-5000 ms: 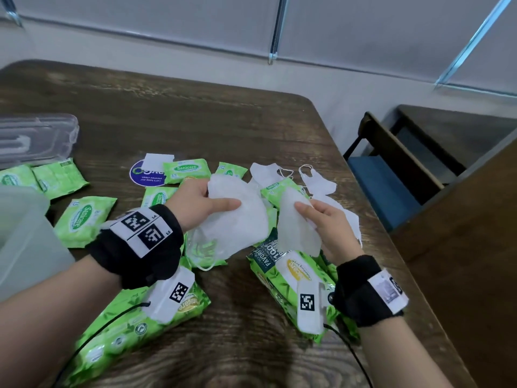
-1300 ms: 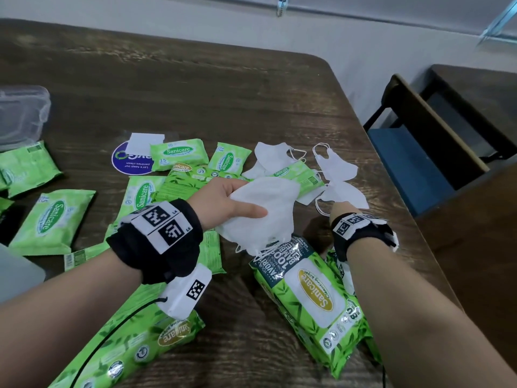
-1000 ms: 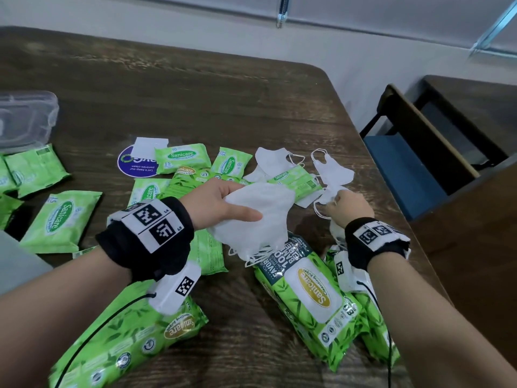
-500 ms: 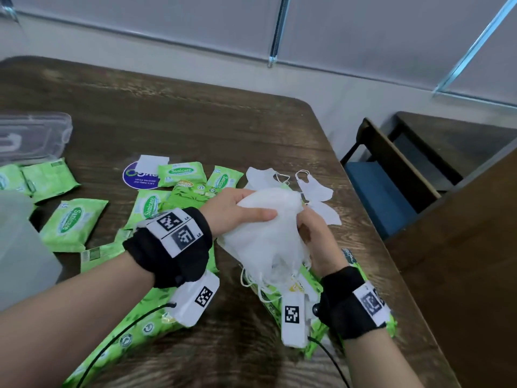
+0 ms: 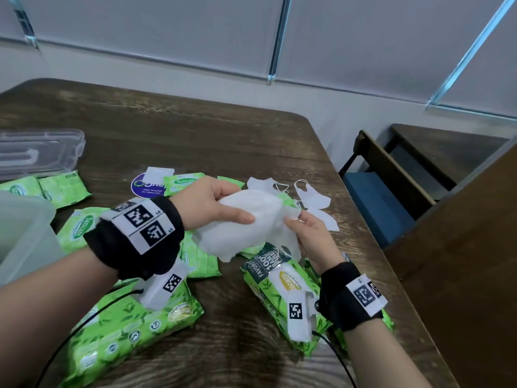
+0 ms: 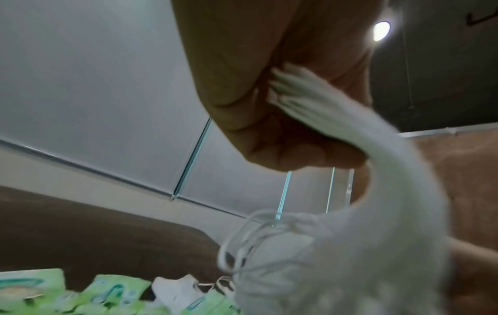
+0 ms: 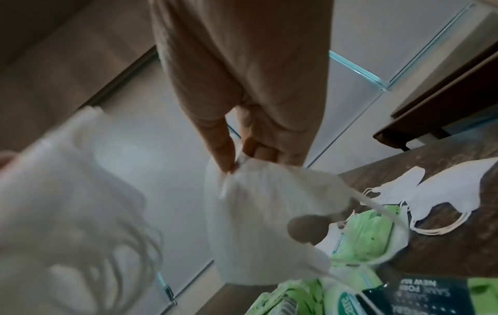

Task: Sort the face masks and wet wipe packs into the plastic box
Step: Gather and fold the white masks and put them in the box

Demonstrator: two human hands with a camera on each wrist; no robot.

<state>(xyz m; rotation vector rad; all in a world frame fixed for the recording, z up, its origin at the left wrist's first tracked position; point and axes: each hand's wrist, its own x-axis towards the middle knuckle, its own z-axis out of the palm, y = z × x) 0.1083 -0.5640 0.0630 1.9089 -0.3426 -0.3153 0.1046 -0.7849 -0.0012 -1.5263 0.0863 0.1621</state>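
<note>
My left hand (image 5: pixel 237 204) grips a stack of white face masks (image 5: pixel 237 233) above the table's middle. Their ear loops (image 6: pixel 250 238) dangle below the left hand in the left wrist view. My right hand (image 5: pixel 293 219) pinches the top edge of one more white mask (image 7: pixel 256 223) and holds it against the stack's right side. Loose masks (image 5: pixel 313 196) lie flat on the table beyond both hands. Green wet wipe packs lie around: large ones (image 5: pixel 134 326) (image 5: pixel 279 281) under my wrists, small ones (image 5: pixel 81 225) (image 5: pixel 181 182) further left. The translucent plastic box (image 5: pixel 22 233) stands at the left edge.
The box's clear lid (image 5: pixel 36 152) lies at the far left. A round blue sticker (image 5: pixel 145 186) sits among the small packs. Right of the dark wooden table (image 5: pixel 195 135) stands a chair with a blue seat (image 5: pixel 377 208), then another wooden surface (image 5: pixel 461 261).
My right hand took a mask from the table's right side and brought it to the stack in my left hand. The left hand kept its grip and rose slightly.
</note>
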